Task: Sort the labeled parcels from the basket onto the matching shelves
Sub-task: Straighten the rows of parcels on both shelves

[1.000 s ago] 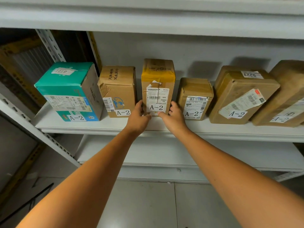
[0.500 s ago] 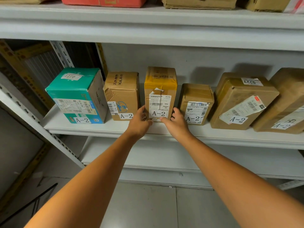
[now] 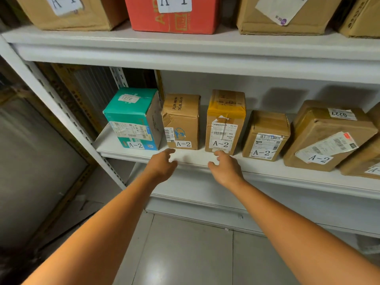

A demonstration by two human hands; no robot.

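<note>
The tall brown parcel (image 3: 225, 120), yellow-taped on top and labelled A-2, stands upright on the middle shelf (image 3: 267, 171). Left hand (image 3: 162, 167) at its seven o'clock, right hand (image 3: 226, 169) at six, both loose-fingered and empty.

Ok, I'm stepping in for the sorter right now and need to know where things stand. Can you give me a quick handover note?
Left hand: open, holds nothing, in front of the shelf edge.
Right hand: open, holds nothing, fingertips just below the yellow-taped parcel.
Parcel: upright on the A-2 shelf; its own label reads A-2.
Done: this parcel stands on its matching shelf.
Left: the basket is out of view, so I cannot tell how many parcels remain. Go back to it for the next one.
</note>
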